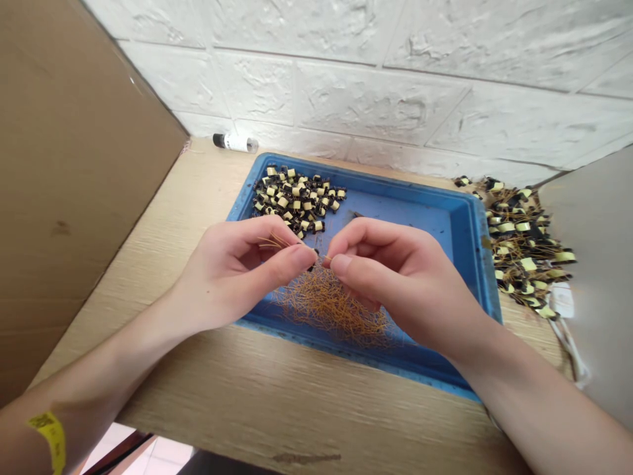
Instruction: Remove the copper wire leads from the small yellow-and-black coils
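My left hand (pixel 247 270) pinches a small black component (pixel 313 260) between thumb and forefinger, with thin copper-coloured wires (pixel 271 243) sticking out over the fingers. Close beside it, the thumb and forefinger of my right hand (pixel 395 270) are pressed together on a fine wire end (pixel 326 258) at the component's edge. Both hands are above a blue tray (pixel 405 198). In the tray, black-and-yellow components (pixel 297 198) are heaped at the back left, and a tangle of loose copper-coloured wire (pixel 336 307) lies below my hands.
More components with long wires (pixel 524 244) are piled on the table (pixel 237 389) right of the tray. A small black-capped bottle (pixel 235 142) lies behind the tray. A white cable (pixel 571 343) runs at the right. Cardboard (pixel 74 165) stands left, a white wall (pixel 346 86) behind.
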Tool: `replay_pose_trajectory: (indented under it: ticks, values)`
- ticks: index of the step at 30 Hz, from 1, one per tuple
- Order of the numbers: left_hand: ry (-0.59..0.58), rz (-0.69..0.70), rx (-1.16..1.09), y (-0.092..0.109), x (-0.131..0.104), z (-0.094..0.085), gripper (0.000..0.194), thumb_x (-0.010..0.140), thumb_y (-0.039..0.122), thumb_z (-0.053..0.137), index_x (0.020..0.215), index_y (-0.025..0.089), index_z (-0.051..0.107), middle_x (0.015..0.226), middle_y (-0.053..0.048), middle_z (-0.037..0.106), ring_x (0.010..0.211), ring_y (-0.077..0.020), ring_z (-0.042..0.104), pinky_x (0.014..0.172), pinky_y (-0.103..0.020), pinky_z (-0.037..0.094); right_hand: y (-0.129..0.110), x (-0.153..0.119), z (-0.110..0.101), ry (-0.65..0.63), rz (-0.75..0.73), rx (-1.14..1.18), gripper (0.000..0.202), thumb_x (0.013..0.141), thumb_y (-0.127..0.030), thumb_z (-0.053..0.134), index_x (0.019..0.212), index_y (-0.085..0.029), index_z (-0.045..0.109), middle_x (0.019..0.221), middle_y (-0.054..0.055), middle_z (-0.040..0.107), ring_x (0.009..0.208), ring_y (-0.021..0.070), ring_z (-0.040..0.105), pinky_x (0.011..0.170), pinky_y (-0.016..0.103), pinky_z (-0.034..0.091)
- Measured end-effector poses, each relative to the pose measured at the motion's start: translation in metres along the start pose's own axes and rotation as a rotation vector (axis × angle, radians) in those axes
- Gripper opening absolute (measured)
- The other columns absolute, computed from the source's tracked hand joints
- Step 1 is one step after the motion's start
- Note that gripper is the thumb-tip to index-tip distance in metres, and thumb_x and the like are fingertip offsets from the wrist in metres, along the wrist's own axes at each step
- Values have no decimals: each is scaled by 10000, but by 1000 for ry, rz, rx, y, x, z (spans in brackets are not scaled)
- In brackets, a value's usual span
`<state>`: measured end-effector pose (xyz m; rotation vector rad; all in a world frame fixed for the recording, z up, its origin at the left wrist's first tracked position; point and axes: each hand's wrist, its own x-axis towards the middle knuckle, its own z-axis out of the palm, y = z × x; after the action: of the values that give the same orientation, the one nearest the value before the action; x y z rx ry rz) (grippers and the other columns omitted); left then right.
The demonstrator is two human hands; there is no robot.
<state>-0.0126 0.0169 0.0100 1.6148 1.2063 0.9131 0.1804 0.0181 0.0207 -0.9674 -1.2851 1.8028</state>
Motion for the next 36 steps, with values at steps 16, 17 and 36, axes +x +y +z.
replay_pose_trajectory:
  ticks: [16,17,36]
  values:
    - [-32,-7,-15,0,0,-1,173,813,296,691,681,189,659,519,45,559,431,-84,473,379,-178,348,0,-2,3,42,-96,-218,104,800,-127,675,743,-200,627,566,-75,510,478,55,403,436,220,307]
    - [-40,-10,-14,1,0,-1,175,814,296,692,679,189,662,518,46,555,434,-84,470,381,-176,347,0,-3,3,54,-104,-240,104,805,-134,672,741,-202,628,567,-72,508,476,56,399,429,223,294]
    - [-142,38,-31,2,1,-2,121,814,218,694,704,177,725,564,40,626,464,-74,509,405,-151,398,0,-2,-1,67,-94,-270,137,812,-143,708,722,-206,628,583,-64,519,495,62,398,435,229,281]
